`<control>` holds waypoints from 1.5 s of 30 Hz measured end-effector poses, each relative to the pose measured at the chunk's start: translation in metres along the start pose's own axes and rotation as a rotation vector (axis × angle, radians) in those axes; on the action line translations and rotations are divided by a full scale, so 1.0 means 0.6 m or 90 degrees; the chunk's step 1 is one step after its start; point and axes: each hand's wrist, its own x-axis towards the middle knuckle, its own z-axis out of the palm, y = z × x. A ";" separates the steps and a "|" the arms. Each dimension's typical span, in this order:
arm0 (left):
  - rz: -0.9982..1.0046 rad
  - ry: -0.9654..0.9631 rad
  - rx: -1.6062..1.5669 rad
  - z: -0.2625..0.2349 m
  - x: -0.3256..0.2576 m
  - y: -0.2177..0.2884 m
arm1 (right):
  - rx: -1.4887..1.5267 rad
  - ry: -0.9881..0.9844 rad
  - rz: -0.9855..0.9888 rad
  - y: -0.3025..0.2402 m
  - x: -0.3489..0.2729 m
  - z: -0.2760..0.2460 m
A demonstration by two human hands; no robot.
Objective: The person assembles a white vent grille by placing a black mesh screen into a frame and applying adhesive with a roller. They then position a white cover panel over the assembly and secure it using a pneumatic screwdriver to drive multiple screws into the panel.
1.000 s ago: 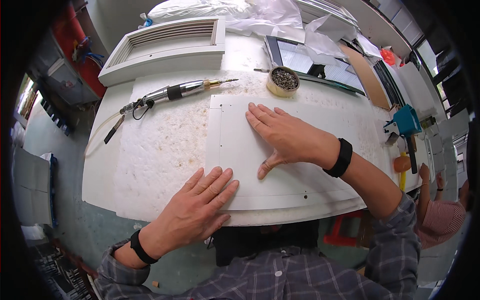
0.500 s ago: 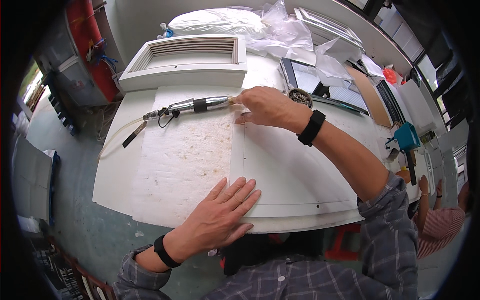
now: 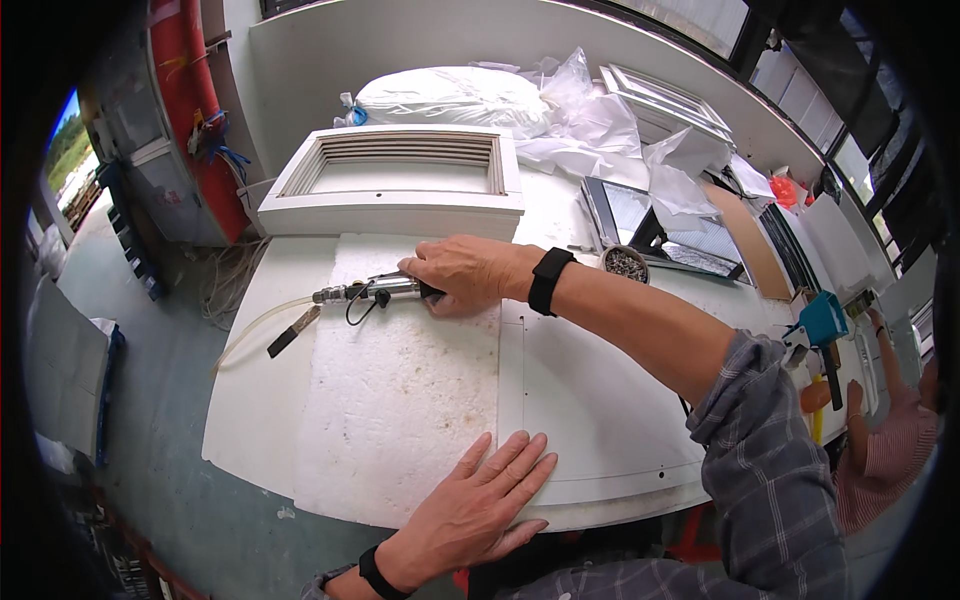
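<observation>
Landmark: the white foam sheet (image 3: 400, 400), spread on the white worktable (image 3: 250, 400), is taken as the reference for every place below.
Hose: a pale air hose (image 3: 250, 325) is seen curving off the foam sheet's left edge, trailing from the tool's tail.
Tool: a slim metal pneumatic tool (image 3: 370, 292) is found lying across the foam sheet's far edge, its tail pointed left.
Right hand: the right hand (image 3: 462, 274) is closed round the tool's front end, at the foam sheet's far right corner.
Left hand: the left hand (image 3: 475, 505) is laid flat, fingers spread, gripping nothing, over the foam sheet's near right corner and the edge of the white panel (image 3: 600, 400).
Step in hand: the tool is judged to be at the point of being picked up while the panel is held down.
Next move: a lift clear of the foam sheet is judged necessary, with slack in the hose minded.
Surface beyond: a white louvred vent frame (image 3: 400, 180) stands behind the foam sheet; a small round tin of screws (image 3: 626, 264) sits to its far right.
Room: grey floor lies left of the foam sheet, windows far to the right.
</observation>
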 end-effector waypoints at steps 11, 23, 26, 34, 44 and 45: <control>-0.065 -0.019 -0.019 -0.003 0.011 0.017 | 0.076 0.253 0.085 -0.042 -0.111 -0.112; -0.065 0.035 0.135 0.094 0.158 0.175 | 0.525 0.785 0.308 -0.087 -0.606 -0.172; 0.199 -0.095 -0.020 0.140 0.181 0.227 | 0.596 0.929 0.356 -0.080 -0.689 -0.143; 0.056 -0.070 0.001 -0.013 0.183 0.245 | 0.462 0.976 0.429 -0.049 -0.844 -0.057; -0.293 -0.053 0.159 -0.044 0.216 -0.116 | 0.532 1.073 0.390 -0.007 -0.839 -0.024; -0.371 -0.036 0.150 -0.054 0.205 -0.160 | 0.545 1.077 0.379 -0.002 -0.836 -0.024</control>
